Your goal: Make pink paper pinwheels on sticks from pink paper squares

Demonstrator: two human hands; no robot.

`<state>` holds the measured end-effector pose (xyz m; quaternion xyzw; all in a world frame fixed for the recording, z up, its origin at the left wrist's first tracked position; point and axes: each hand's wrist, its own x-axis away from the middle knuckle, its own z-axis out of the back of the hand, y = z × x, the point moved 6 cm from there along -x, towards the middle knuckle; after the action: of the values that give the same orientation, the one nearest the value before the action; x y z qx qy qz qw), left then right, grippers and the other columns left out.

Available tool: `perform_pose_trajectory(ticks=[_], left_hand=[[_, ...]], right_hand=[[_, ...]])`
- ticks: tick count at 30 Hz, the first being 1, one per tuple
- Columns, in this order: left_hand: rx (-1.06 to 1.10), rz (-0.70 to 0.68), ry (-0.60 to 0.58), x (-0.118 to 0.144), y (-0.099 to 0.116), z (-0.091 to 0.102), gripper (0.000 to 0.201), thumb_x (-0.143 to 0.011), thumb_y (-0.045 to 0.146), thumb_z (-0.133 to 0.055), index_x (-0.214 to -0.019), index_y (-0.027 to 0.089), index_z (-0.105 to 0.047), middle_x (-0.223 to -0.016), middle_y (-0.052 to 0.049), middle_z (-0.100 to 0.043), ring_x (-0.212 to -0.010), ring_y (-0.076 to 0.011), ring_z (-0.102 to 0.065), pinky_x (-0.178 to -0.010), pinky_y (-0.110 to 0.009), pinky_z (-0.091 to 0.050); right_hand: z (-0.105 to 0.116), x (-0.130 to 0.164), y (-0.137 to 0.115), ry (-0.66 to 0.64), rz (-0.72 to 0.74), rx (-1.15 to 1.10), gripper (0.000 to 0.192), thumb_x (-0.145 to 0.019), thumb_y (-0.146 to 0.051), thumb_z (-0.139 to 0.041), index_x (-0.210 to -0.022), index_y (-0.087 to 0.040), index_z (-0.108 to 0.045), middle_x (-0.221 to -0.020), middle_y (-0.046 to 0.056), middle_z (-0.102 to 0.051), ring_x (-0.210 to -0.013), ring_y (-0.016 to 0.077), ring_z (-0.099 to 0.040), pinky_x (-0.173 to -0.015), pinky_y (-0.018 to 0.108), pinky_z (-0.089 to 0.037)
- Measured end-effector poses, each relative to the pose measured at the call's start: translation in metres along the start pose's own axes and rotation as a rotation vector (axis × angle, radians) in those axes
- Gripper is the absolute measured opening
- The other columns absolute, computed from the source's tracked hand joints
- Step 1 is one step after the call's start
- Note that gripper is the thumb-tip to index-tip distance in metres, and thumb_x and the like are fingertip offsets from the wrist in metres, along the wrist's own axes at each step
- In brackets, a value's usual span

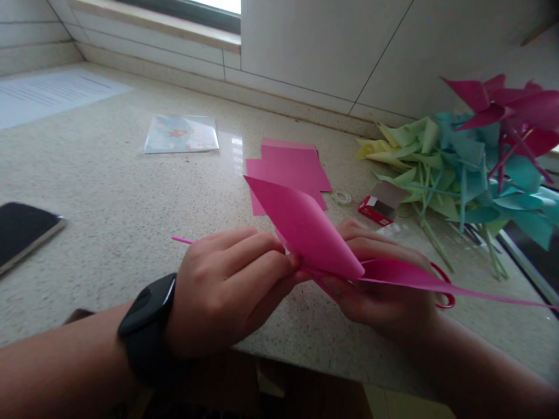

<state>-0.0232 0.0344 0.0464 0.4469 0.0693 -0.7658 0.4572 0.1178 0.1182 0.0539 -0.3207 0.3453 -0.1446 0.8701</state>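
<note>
A pink paper pinwheel [310, 224] with curled blades is held between my two hands over the near part of the counter. My right hand [384, 297] is closed around its lower blades, thumb in front and fingers behind. My left hand [231, 285] has its fingers wrapped round a thin pink stick [181, 239], whose end sticks out on the left. Its fingertips meet the pinwheel near the centre, and what they pinch there is hidden. Behind my right wrist a red loop handle [452, 299] shows, perhaps of scissors.
Pink paper sheets [290, 169], a tape roll [341, 197] and a small red box [378, 206] lie beyond my hands. Finished pinwheels [463, 157] pile up at right. A phone [26, 233], a clear packet [181, 134] and a printed sheet [56, 93] are leftward.
</note>
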Motion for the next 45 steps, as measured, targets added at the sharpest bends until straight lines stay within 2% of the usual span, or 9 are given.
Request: perform_pose_trajectory(ticks=[11, 18, 22, 25, 27, 30, 36, 41, 45], left_hand=[[-0.015, 0.004, 0.009, -0.002, -0.001, -0.001, 0.009, -0.090, 0.017, -0.071, -0.085, 0.017, -0.064, -0.081, -0.003, -0.074, -0.072, -0.0154, -0.067, -0.064, -0.029, -0.050], [-0.035, 0.046, -0.015, 0.001, -0.004, -0.003, 0.009, -0.090, 0.021, -0.072, -0.089, 0.018, -0.064, -0.085, -0.004, -0.074, -0.077, -0.0166, -0.069, -0.068, -0.030, -0.052], [0.001, 0.124, -0.021, 0.000, -0.011, -0.005, 0.022, -0.088, 0.024, -0.075, -0.104, 0.015, -0.063, -0.097, -0.007, -0.073, -0.087, -0.0185, -0.069, -0.075, -0.031, -0.055], [-0.032, 0.100, -0.008, -0.002, -0.013, -0.003, 0.019, -0.088, 0.016, -0.072, -0.105, 0.016, -0.064, -0.096, -0.006, -0.073, -0.088, -0.0195, -0.067, -0.076, -0.034, -0.055], [-0.066, 0.086, -0.002, -0.003, -0.014, -0.002, 0.016, -0.089, 0.014, -0.070, -0.104, 0.017, -0.065, -0.095, -0.005, -0.073, -0.086, -0.0200, -0.066, -0.076, -0.036, -0.054], [-0.065, 0.111, -0.013, -0.003, -0.018, -0.002, 0.014, -0.092, 0.013, -0.067, -0.105, 0.018, -0.067, -0.097, -0.005, -0.073, -0.087, -0.0199, -0.066, -0.077, -0.036, -0.054], [-0.013, 0.130, -0.014, -0.001, -0.023, -0.004, 0.015, -0.093, 0.010, -0.063, -0.105, 0.018, -0.068, -0.097, -0.005, -0.072, -0.089, -0.0189, -0.065, -0.078, -0.035, -0.054], [0.013, 0.123, -0.003, 0.000, -0.023, -0.004, 0.015, -0.092, 0.010, -0.065, -0.105, 0.018, -0.068, -0.097, -0.005, -0.072, -0.088, -0.0182, -0.065, -0.077, -0.034, -0.054], [0.038, 0.152, -0.008, 0.000, -0.025, -0.006, 0.018, -0.093, 0.013, -0.065, -0.110, 0.020, -0.067, -0.099, -0.005, -0.073, -0.091, -0.0181, -0.065, -0.080, -0.035, -0.054]], right_hand=[[-0.002, 0.001, 0.000, -0.014, -0.020, -0.062, 0.022, -0.078, -0.007, -0.072, -0.093, -0.023, -0.073, -0.083, 0.002, -0.075, -0.077, 0.0189, -0.069, -0.070, 0.034, -0.057], [-0.002, 0.001, 0.005, -0.007, -0.054, -0.104, 0.025, -0.078, -0.008, -0.071, -0.094, -0.026, -0.073, -0.085, 0.003, -0.075, -0.079, 0.0210, -0.069, -0.072, 0.037, -0.058], [0.000, 0.007, 0.019, 0.107, -0.253, -0.175, 0.014, -0.083, -0.017, -0.072, -0.086, -0.030, -0.075, -0.080, 0.001, -0.074, -0.070, 0.0194, -0.069, -0.063, 0.033, -0.056], [0.002, 0.015, 0.036, 0.200, -0.463, -0.244, 0.011, -0.083, -0.028, -0.075, -0.072, -0.030, -0.073, -0.067, -0.001, -0.070, -0.056, 0.0167, -0.063, -0.051, 0.030, -0.052], [0.002, 0.018, 0.046, 0.236, -0.573, -0.314, 0.012, -0.081, -0.034, -0.077, -0.071, -0.030, -0.074, -0.065, 0.000, -0.070, -0.052, 0.0159, -0.060, -0.047, 0.029, -0.049], [0.001, 0.019, 0.056, 0.227, -0.655, -0.432, 0.013, -0.078, -0.040, -0.079, -0.073, -0.029, -0.076, -0.067, 0.000, -0.071, -0.050, 0.0152, -0.059, -0.043, 0.027, -0.047], [-0.004, 0.018, 0.058, 0.157, -0.656, -0.522, 0.020, -0.080, -0.044, -0.078, -0.079, -0.024, -0.077, -0.074, 0.003, -0.075, -0.056, 0.0162, -0.064, -0.048, 0.027, -0.051], [-0.001, 0.014, 0.055, 0.202, -0.591, -0.502, 0.024, -0.078, -0.047, -0.078, -0.079, -0.023, -0.075, -0.067, 0.003, -0.073, -0.053, 0.0162, -0.064, -0.046, 0.026, -0.051], [0.001, 0.012, 0.057, 0.156, -0.543, -0.508, 0.027, -0.078, -0.051, -0.077, -0.080, -0.024, -0.075, -0.066, 0.002, -0.072, -0.053, 0.0160, -0.064, -0.045, 0.025, -0.049]])
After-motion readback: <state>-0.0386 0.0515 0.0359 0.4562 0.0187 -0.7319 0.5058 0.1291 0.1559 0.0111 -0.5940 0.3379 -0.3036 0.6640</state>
